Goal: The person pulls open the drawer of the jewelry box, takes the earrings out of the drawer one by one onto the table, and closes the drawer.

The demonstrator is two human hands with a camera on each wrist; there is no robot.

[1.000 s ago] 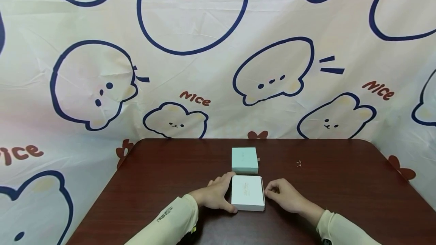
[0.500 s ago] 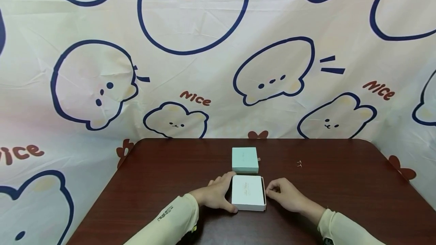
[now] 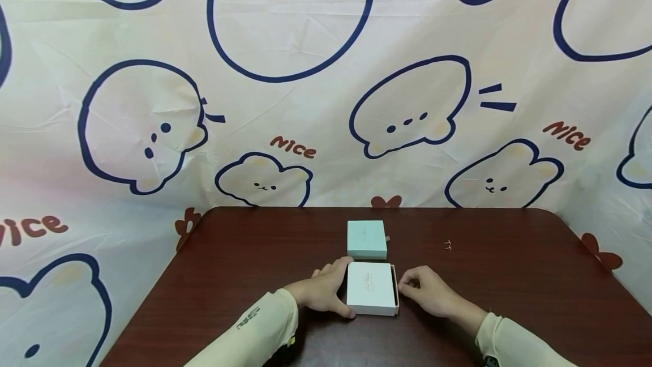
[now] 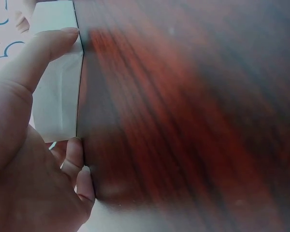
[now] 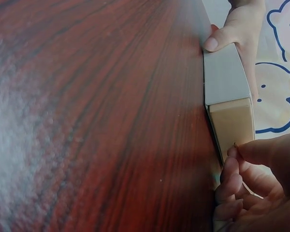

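Observation:
A white drawer-style gift box [image 3: 370,287] with faint lettering on its lid lies flat on the table. Its inner drawer [image 5: 232,123] sticks out slightly on the right, leaving a dark gap beside the sleeve. My left hand [image 3: 323,287] grips the sleeve from the left, thumb [image 4: 63,41] on the near side and fingers around toward the far side. At the drawer's front, my right hand [image 3: 428,292] pinches a small pull tab between thumb and forefinger; the fingertips hide most of it. The other right fingers are curled below.
Just behind the white box lies a mint-green box [image 3: 367,239] with a small tab on its right side. Two tiny pale T-shaped pieces [image 3: 447,245] lie farther right on the dark wooden table [image 3: 265,242]. A printed cloth [image 3: 326,101] hangs behind the table.
The drawer has slid a little to the right out of the white sleeve, with my right hand shifting slightly the same way. My left hand keeps its hold on the box.

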